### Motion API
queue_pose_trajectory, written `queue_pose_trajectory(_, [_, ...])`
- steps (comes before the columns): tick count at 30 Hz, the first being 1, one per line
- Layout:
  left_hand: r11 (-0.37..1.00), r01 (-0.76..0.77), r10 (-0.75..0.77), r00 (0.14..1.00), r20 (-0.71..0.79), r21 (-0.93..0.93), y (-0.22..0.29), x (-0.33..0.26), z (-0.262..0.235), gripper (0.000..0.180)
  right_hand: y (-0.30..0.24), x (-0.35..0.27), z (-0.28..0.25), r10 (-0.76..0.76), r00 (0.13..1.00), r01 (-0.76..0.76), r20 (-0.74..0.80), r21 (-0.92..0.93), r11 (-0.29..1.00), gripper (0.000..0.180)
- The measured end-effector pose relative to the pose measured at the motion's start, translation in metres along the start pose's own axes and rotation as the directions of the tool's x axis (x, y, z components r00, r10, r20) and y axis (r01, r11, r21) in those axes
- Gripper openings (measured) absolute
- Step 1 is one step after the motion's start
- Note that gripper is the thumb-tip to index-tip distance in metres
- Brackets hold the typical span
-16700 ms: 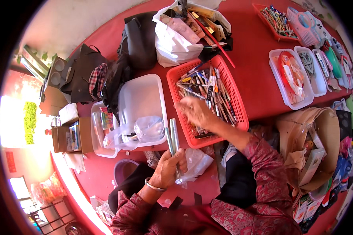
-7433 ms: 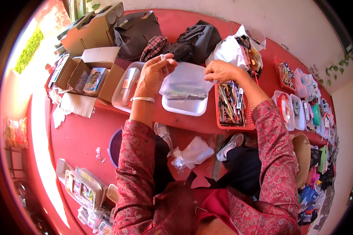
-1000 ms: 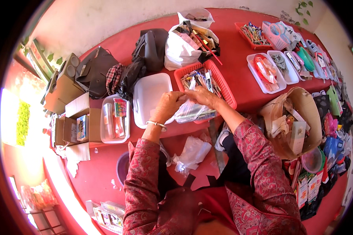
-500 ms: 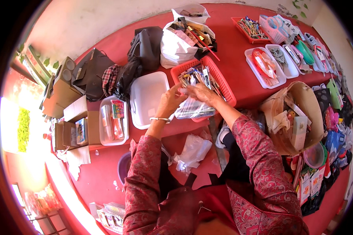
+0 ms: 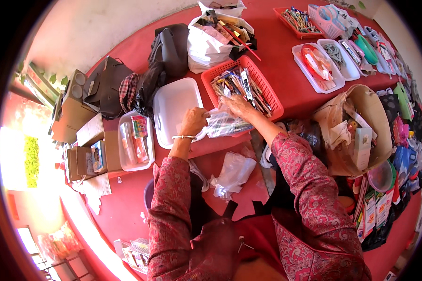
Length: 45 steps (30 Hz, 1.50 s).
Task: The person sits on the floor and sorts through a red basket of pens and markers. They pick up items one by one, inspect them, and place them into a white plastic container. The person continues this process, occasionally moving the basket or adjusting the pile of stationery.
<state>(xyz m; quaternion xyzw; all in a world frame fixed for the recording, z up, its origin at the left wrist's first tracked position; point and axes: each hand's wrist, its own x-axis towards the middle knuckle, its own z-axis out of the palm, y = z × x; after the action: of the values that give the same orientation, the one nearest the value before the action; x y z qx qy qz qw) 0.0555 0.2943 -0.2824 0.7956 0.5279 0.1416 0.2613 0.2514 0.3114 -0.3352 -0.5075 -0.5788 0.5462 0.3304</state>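
Observation:
A clear plastic bag of pens (image 5: 227,125) lies across the near edge of the red basket (image 5: 275,100), which is filled with loose pens and pencils (image 5: 262,96). My left hand (image 5: 192,122) is closed at the bag's left end, pinching its plastic. Over the bag's upper edge, my right hand (image 5: 239,107) has its fingers bent and closed on the film, beside the pens in the basket. The fingertips of both hands are partly hidden. To the left of the bag stands a white plastic tub (image 5: 166,110).
White bag (image 5: 208,51) and black bags (image 5: 171,49) stand behind. At left are a tub of packets (image 5: 136,143) and cardboard boxes (image 5: 110,152). A large carton (image 5: 333,154) sits at right, below more tubs (image 5: 314,89). Loose plastic bags (image 5: 234,173) lie below my hands.
My hands were together above the bag and are now apart. The left moved left and down, with the bag's end by it; the right lies lower on the bag. The view shifted slightly.

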Motion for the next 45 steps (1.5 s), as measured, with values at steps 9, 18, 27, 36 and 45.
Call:
queue_pose_trajectory(9, [0.989,0.065,-0.066,0.998,0.004,-0.133,0.027,0.000,0.002,0.029,-0.007,0.004,-0.001,-0.046,0.997,0.046,-0.064,0.009,0.999,0.043])
queue_pose_trajectory(18, [0.998,0.007,0.014,0.957,-0.291,0.068,0.025,0.004,0.030,0.024,-0.022,-0.005,0.005,-0.332,0.942,0.318,-0.057,-0.171,0.932,0.045])
queue_pose_trajectory(27, [0.965,-0.230,0.180,0.931,-0.317,-0.125,0.039,0.004,0.037,0.032,-0.027,0.005,0.010,-0.239,0.966,0.191,-0.100,-0.349,0.918,0.041])
queue_pose_trajectory(36, [0.983,-0.077,0.040,0.975,-0.220,-0.164,0.033,0.005,0.031,0.030,-0.047,-0.010,0.005,-0.060,0.988,0.066,0.139,-0.038,0.997,0.053])
queue_pose_trajectory(45, [0.975,-0.128,0.090,0.975,-0.203,-0.180,0.022,0.007,0.028,0.022,-0.047,-0.008,0.001,0.106,0.968,-0.146,0.227,0.163,0.976,0.032])
